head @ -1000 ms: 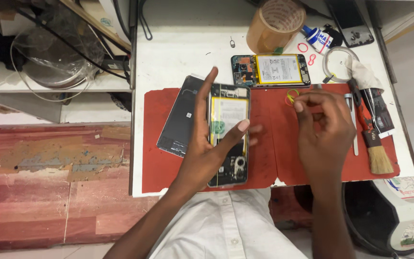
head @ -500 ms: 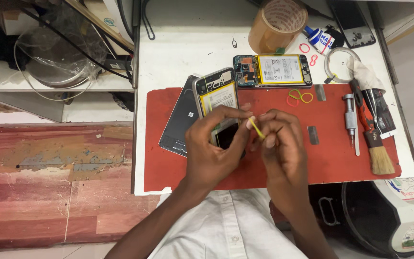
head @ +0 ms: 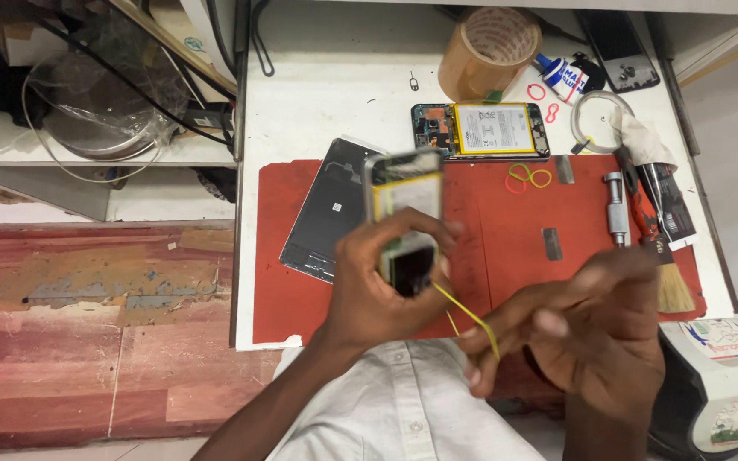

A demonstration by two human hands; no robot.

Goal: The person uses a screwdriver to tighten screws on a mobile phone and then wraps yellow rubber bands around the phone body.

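From the head view I see my left hand (head: pixel 377 282) gripping an opened phone (head: pixel 405 218) above the red mat (head: pixel 506 230); my right hand (head: pixel 587 329) pinches a yellow rubber band (head: pixel 467 314) stretched from it. Another phone (head: pixel 482 130), tape roll (head: pixel 489 53) and brush (head: pixel 659 248) lie on the counter (head: pixel 335 94) behind.

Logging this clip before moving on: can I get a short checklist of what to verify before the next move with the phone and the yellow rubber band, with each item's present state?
1. Left hand grips the opened phone firmly, lifted off the red mat: ok.
2. Yellow rubber band is stretched between the phone's lower end and the right hand: ok.
3. Band hooked securely round the phone's end: cannot tell, the image is blurred there.
4. Right fingers hold the band without slipping: cannot tell.
5. Spare bands within reach on the mat: ok.
6. Grey back cover lies clear of the hands: ok.
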